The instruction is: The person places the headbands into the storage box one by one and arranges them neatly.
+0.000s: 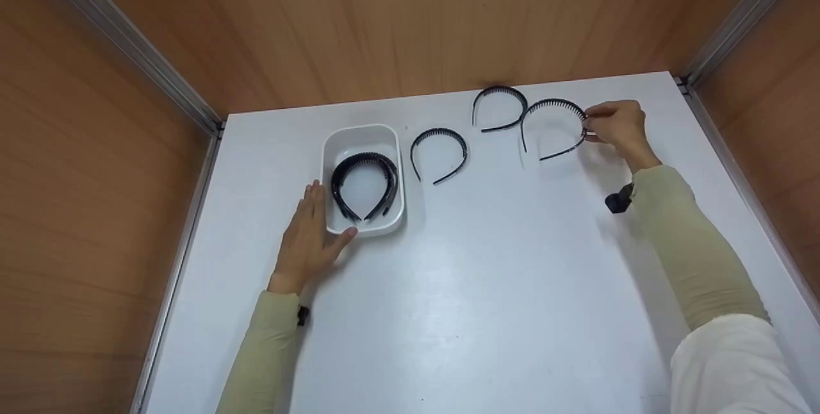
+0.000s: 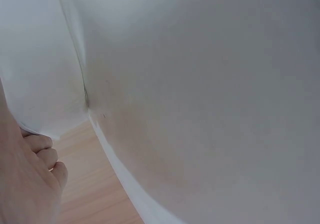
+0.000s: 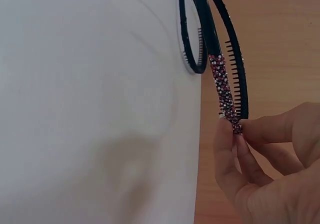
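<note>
Headband (image 3: 220,79) is being held by right hand (image 1: 618,124), grip pinching its side, toward far right corner of counter (image 1: 500,260); left hand (image 1: 306,244), fingers straight, grip loose, is touching white tub (image 1: 359,140) of stacked headbands (image 1: 337,188).

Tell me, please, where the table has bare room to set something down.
The table is bare between the sleeves and, past the left hand, between tub and left edge. Crowded: the back, from tub to right hand, with headbands.
</note>
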The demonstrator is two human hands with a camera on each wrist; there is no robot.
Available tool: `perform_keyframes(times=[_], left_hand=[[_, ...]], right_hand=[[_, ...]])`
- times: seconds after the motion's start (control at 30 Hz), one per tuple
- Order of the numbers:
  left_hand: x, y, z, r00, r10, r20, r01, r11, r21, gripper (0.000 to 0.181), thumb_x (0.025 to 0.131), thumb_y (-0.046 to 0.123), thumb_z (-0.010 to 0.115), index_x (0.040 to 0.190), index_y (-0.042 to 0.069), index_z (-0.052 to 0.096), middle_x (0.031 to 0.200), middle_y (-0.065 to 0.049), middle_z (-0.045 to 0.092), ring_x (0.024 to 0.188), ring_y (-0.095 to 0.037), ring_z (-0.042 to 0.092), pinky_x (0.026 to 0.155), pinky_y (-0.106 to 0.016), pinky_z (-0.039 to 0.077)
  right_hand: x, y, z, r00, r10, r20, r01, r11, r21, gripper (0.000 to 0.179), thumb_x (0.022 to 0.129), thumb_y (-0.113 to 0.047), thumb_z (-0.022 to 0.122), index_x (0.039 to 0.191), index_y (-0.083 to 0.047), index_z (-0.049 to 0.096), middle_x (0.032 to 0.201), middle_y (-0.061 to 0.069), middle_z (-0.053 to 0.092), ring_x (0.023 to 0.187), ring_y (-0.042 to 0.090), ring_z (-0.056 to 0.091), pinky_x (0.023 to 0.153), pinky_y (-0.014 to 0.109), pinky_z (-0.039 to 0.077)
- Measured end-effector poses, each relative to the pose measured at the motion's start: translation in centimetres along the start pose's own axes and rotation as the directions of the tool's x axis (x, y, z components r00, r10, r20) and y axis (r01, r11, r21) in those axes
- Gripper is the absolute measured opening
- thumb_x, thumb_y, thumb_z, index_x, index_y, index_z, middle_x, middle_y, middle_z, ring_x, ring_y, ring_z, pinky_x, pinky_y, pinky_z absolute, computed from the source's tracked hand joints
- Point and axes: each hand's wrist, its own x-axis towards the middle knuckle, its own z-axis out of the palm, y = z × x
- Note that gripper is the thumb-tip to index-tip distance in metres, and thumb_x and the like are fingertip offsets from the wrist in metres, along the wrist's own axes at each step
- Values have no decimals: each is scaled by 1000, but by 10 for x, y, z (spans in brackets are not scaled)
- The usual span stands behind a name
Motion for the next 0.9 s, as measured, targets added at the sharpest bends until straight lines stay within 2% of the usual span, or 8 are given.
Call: perform_keyframes(times=[0.5, 0.9], left_hand=[[0, 0, 1, 1000, -11, 22, 10, 1000, 7, 108, 100, 61, 64, 168, -6, 13, 177, -26, 15, 166, -36, 14, 136, -49, 17], [2, 2, 1, 999, -15, 34, 15, 1000, 16, 108, 102, 64, 61, 168, -6, 12, 177, -26, 13, 166, -37, 12, 137, -48, 14]], right_hand=[[-18, -23, 13, 991, -106, 81, 109, 993, -33, 38, 103, -9, 68, 139, 2, 67, 125, 11, 66, 101, 12, 72, 82, 22, 65], [-27, -41, 30, 973, -203, 108, 203, 979, 12, 32, 101, -2, 68, 132, 5, 72, 116, 8, 69, 94, 9, 72, 77, 22, 65]])
